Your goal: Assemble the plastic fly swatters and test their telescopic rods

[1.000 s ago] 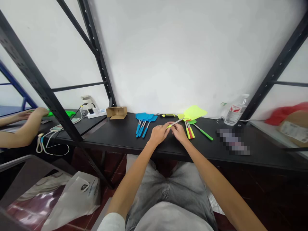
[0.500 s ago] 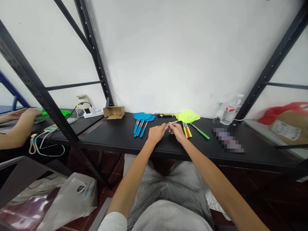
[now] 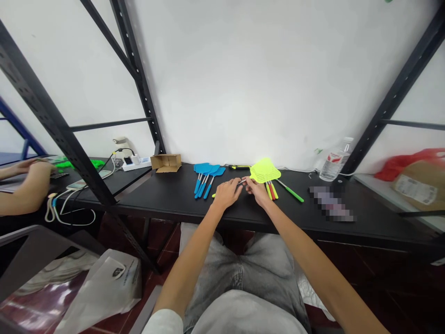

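Bright, diffuse light; white wall (image 3: 239, 83) pale, slightly greyer up top. Black table (image 3: 167, 197) matte; below its front edge, floor (image 3: 351, 273) in deep shadow. White glare on shiny surface (image 3: 45, 301), low beyond left front corner. Wide-lens stretch: frame posts (image 3: 62, 116) splay outward. Pixelated patch (image 3: 332, 204) toward right end; parcel label (image 3: 415, 189) beyond it soft.

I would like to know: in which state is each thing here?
Yellow fly swatter: held
Left hand: gripping it
Right hand: gripping it
Blue swatters: lying, heads overlapping
Green-handled swatter: lying, partly hidden
Cardboard box: open
Bottle: standing, capped
Power strip: plugs inserted
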A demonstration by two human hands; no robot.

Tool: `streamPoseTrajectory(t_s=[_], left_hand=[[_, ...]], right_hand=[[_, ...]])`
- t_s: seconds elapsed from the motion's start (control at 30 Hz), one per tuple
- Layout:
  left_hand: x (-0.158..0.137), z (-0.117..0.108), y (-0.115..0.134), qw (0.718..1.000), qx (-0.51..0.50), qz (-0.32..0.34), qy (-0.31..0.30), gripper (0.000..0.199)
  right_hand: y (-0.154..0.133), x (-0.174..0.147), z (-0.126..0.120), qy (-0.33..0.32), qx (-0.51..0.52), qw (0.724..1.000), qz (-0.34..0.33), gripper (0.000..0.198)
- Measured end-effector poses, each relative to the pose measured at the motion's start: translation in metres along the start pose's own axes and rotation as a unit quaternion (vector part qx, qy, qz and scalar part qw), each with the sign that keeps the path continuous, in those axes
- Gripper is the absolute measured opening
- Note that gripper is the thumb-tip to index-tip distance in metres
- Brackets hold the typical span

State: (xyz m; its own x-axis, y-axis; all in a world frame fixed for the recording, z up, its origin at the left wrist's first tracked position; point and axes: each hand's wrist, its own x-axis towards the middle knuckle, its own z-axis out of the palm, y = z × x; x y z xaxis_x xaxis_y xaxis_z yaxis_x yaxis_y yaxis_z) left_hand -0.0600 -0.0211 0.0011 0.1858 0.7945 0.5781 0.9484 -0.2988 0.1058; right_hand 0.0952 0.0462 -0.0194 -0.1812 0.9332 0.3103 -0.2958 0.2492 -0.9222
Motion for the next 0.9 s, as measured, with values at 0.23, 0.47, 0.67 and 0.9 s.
streamPoseTrajectory(t_s=[0.23,0.47,0.67,0.9], left_hand=[[0.0032,0.0033,0.0052,0.999,0.007,-0.027,-0.020,0.033],[0.0053,0.0070,0.0039,0.999,0.029,-0.041,-0.001,0.031],[0.0056,0.0062,0.0000,0.998,0.035,-0.046,0.012,0.031],[0.0062,0.0077,-0.0041,0.998,0.037,-0.042,0.031,0.033]], right_hand=[[-0.0007,0.0004,0.0002,0.006,0.003,1.000,-0.006,0.043],[-0.0051,-0.0011,0.0036,0.030,0.000,1.000,-0.008,0.041],[-0.0065,0.0003,0.0026,0.054,0.005,0.998,-0.023,0.042],[-0.0056,0.0032,0.0025,0.079,0.026,0.996,-0.027,0.043]])
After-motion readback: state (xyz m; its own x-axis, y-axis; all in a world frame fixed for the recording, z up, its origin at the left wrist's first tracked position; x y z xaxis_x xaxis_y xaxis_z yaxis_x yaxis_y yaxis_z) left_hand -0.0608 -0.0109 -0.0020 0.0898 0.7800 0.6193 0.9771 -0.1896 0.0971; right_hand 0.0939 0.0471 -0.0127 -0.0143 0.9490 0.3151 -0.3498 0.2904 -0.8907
